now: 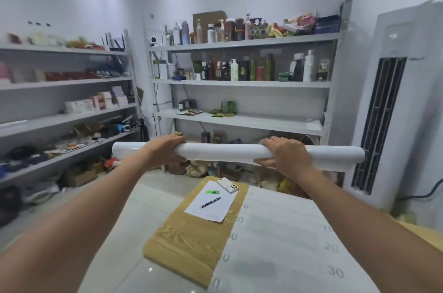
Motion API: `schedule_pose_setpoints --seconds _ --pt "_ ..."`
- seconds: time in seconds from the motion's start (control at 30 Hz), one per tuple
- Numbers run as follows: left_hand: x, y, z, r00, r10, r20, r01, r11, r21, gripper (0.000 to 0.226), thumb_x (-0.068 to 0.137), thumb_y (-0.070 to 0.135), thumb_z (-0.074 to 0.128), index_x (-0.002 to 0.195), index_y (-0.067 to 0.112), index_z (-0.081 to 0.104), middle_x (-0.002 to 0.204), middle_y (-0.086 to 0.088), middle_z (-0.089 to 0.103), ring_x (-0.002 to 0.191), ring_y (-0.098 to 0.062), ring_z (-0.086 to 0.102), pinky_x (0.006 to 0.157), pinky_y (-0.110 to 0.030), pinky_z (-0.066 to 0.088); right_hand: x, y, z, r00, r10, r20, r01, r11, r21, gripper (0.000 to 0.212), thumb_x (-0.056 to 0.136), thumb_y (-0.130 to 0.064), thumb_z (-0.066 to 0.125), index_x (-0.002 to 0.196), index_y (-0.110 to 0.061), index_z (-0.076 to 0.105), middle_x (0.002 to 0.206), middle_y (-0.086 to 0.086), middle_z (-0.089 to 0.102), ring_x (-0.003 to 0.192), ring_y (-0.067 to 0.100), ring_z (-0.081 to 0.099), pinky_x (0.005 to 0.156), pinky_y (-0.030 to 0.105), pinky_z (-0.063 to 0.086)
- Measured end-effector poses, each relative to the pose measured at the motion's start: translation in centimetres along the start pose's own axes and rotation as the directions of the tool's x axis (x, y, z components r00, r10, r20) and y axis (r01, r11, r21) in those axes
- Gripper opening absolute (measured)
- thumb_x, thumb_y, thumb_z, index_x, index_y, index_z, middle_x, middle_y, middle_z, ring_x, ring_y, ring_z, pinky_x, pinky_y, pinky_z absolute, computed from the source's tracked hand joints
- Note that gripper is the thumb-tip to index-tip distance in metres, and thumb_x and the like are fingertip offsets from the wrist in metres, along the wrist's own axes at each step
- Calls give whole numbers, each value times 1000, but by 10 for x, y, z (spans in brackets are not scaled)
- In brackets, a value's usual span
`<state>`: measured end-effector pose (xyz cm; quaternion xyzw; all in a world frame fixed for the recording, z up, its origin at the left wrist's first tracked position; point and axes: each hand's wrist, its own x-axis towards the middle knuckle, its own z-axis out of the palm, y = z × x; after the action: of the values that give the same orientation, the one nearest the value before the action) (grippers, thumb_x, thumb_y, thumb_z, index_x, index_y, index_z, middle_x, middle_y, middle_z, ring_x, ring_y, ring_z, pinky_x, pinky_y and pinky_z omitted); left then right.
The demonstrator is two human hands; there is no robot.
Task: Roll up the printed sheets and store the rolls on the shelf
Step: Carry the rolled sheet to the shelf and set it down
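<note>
A long white roll (225, 152) of rolled sheet is held level in the air in front of me, above the far end of the table. My left hand (165, 149) grips it left of its middle. My right hand (282, 155) grips it right of its middle, fingers curled over the top and thumb under. Beyond the roll stands a grey metal shelf unit (239, 121); its third board holds only a few small packets at the left. A flat printed sheet (282, 240) with grey numbers lies on the wooden table (189, 242) below my arms.
On the table lie a white paper (211, 209) with a pen (211, 202), a green marker (212, 192) and a phone (227, 185). A second shelf unit (62, 120) lines the left wall. A tall white air conditioner (393, 101) stands right. Boxes and bags crowd the floor under the shelves.
</note>
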<state>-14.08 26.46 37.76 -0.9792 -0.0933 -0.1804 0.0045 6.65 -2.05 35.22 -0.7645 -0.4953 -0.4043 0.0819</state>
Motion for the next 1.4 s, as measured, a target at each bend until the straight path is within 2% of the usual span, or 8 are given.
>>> schedule_pose_setpoints --seconds 0.17,0.27,0.43,0.7,0.83,0.97,1.1,1.4 --pt "-21 -60 -8 1000 -6 9 6 1000 5 44 74 20 75 113 12 57 105 -5 63 89 -23 60 81 -40 51 41 -51 18 999 -32 26 32 999 19 47 73 -59 65 100 -20 65 78 -1 67 60 20 63 49 28 47" --pt "-28 -105 -15 999 -26 46 25 999 26 41 74 23 74 111 16 57 105 -4 64 87 -19 58 79 -38 52 69 -85 32 999 -22 40 20 999 45 49 75 -60 61 103 -20 64 83 0 68 65 21 64 53 30 50" --pt "-36 -174 -29 998 -40 45 39 999 35 42 75 22 74 112 14 57 105 -4 63 88 -16 57 81 -33 51 115 -138 56 1000 -6 29 4 998 57 48 74 -60 63 101 -21 64 82 0 67 64 23 63 53 29 45" --pt "-37 -254 -31 998 -57 9 57 998 39 41 72 18 76 108 14 57 105 -5 63 84 -13 53 77 -29 48 175 -190 92 999 -35 25 33 997 74 47 72 -57 67 96 -17 62 75 3 65 57 24 60 49 30 45" --pt "-24 -285 -19 998 -66 13 66 997 26 42 71 18 77 107 15 56 104 -5 64 85 -16 56 79 -37 52 197 -203 119 999 -30 42 26 995 97 48 71 -55 69 99 -16 64 77 6 65 60 27 62 52 30 44" --pt "3 -320 2 996 -79 36 77 996 35 41 71 20 77 106 17 56 104 -4 64 86 -17 57 78 -37 52 217 -206 159 996 -24 83 17 996 85 50 77 -57 61 109 -19 61 86 4 65 69 24 62 56 28 40" --pt "60 -357 24 998 -55 41 53 998 35 43 72 19 76 110 14 56 106 -6 63 89 -19 58 81 -37 53 250 -190 211 994 16 107 -24 997 75 48 77 -57 62 108 -20 60 87 3 65 70 25 62 57 28 39" --pt "164 -421 48 999 -32 24 31 998 54 41 72 21 76 108 12 57 101 -6 64 84 -20 58 76 -38 53 331 -158 297 988 56 145 -61 998 33 50 80 -59 54 114 -22 57 94 1 65 78 21 62 64 32 49"
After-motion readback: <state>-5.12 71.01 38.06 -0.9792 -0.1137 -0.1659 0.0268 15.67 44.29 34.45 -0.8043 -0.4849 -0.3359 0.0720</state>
